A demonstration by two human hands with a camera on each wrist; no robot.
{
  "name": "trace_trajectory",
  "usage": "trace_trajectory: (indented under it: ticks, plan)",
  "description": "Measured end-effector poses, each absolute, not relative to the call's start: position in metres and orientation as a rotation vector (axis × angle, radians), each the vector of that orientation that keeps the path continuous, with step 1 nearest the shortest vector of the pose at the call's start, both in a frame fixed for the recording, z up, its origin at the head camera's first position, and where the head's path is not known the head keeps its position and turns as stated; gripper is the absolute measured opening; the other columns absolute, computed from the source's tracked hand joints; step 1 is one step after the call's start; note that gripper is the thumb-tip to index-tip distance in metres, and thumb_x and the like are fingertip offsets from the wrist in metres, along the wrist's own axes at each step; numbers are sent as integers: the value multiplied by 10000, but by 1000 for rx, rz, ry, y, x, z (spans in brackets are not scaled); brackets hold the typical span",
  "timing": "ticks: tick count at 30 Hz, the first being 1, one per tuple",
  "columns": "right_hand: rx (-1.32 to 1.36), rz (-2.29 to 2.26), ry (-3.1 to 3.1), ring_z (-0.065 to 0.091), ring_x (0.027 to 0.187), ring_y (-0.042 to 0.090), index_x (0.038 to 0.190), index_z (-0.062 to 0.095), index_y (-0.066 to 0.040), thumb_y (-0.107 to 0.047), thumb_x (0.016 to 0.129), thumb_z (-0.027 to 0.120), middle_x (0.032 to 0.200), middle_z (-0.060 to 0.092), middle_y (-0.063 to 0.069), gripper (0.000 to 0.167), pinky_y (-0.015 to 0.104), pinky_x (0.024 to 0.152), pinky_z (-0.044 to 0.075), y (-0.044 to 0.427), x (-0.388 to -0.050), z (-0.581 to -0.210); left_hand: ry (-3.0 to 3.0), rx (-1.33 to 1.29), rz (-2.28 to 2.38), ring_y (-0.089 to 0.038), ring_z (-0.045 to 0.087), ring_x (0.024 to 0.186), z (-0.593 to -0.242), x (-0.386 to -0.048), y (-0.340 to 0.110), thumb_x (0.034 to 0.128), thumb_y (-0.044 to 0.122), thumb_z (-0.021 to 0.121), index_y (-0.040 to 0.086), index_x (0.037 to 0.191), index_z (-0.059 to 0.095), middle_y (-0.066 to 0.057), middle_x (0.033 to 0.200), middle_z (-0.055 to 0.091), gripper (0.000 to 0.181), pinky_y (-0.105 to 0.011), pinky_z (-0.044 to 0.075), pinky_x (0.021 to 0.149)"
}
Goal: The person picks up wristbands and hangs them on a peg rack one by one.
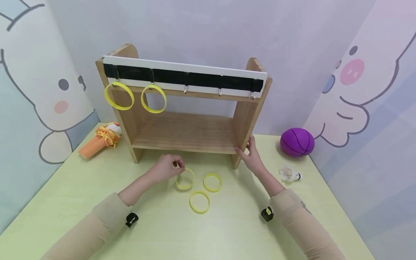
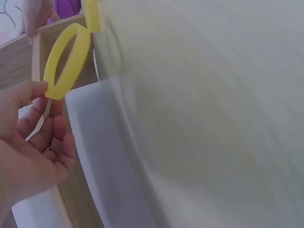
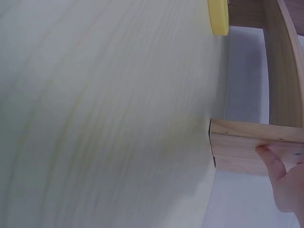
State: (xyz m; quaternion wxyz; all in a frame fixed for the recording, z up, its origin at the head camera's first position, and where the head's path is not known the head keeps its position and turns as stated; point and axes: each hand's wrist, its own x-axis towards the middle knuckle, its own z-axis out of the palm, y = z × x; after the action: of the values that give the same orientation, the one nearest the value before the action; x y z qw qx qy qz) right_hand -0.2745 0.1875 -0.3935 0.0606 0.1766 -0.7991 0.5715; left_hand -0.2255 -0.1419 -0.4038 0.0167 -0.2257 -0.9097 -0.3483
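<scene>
My left hand [image 1: 165, 168] pinches a yellow ring [image 1: 185, 179] between thumb and fingers, low in front of the wooden shelf [image 1: 185, 131]; the left wrist view shows the same ring [image 2: 69, 61] at the fingertips of the hand [image 2: 33, 137]. With thumb and fingers, my right hand [image 1: 253, 159] holds the lower right side panel of the shelf, as the right wrist view shows with the hand [image 3: 285, 185] against the wood [image 3: 247, 142]. Two yellow rings [image 1: 119, 96] hang from the two leftmost hooks. Three more hooks [image 1: 219, 92] carry nothing.
Two yellow rings [image 1: 212, 182] lie on the table [image 1: 208, 238] before the shelf. A purple ball [image 1: 297, 142] and a shuttlecock [image 1: 290, 174] are at the right, an orange toy [image 1: 100, 140] at the left. Walls stand behind and on both sides.
</scene>
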Motion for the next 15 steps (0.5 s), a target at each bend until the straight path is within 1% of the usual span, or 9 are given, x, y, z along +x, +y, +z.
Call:
trace_trajectory:
  ticks: [5, 10, 15]
  plan:
    - [524, 1768, -2411, 317, 1321, 442, 1492, 85, -161, -33, 912, 585, 1495, 197, 196, 777, 592, 871, 462, 186, -273, -393, -2782, -681, -1104, -120, 554, 746, -392, -221, -142, 813, 119, 717, 147, 791, 675, 77, 755, 648, 56, -273, 473, 690]
    - [520, 1754, -2419, 327, 1318, 436, 1488, 101, -166, -44, 913, 588, 1498, 201, 186, 764, 585, 873, 465, 186, -272, -391, -2739, -668, -1132, -129, 564, 772, -377, -217, -143, 824, 131, 721, 132, 825, 678, 59, 792, 661, 43, -266, 474, 675]
    - [520, 1758, -2433, 312, 1329, 430, 1491, 84, -181, -56, 918, 585, 1512, 179, 174, 771, 585, 881, 461, 187, -273, -391, -2687, -664, -1176, -135, 553, 751, -358, -210, -142, 820, 128, 732, 111, 848, 687, 34, 802, 665, 55, -251, 469, 632]
